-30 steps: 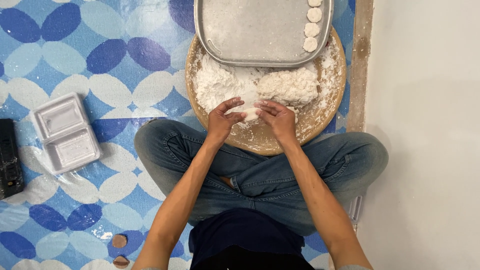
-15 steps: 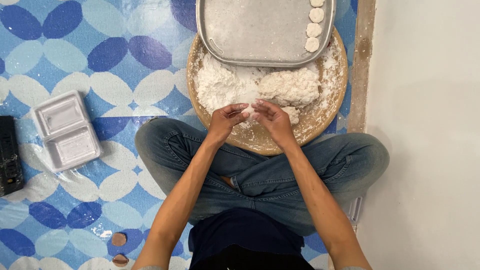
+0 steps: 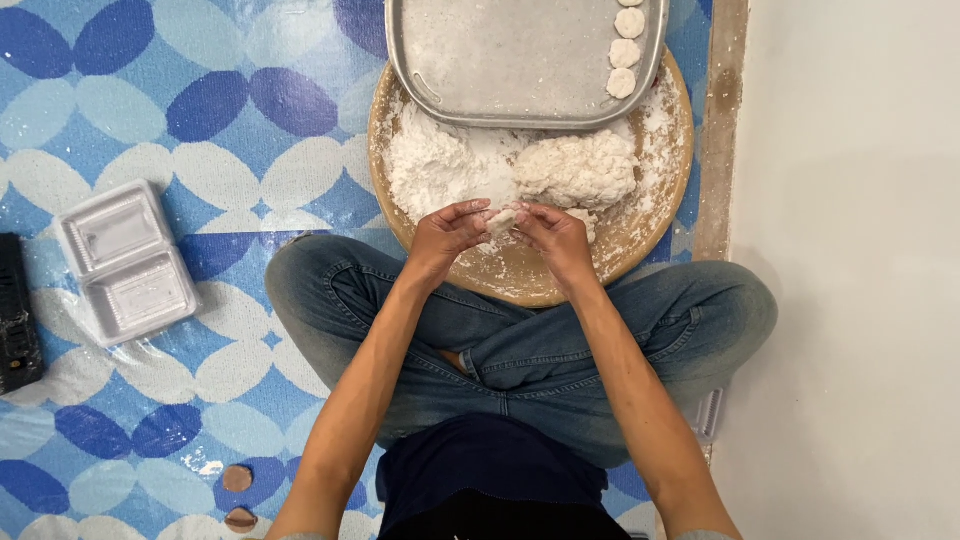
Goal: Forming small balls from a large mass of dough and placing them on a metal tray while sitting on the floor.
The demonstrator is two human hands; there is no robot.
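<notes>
Item: dough lump (image 3: 503, 219), pinched between my left hand (image 3: 447, 232) and right hand (image 3: 553, 236), fingers of both clasping it; dough heap (image 3: 520, 170) just beyond.

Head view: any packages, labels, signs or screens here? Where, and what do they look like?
Clamshell food container: on the patterned floor mat left of the person's knee, lying open, two shallow rectangular halves, white, looks empty.
Dark flat object: at the left edge, beside the container, black and oblong, partly cut off; cannot tell whether it is a screen device.
No labels or signs visible.
</notes>
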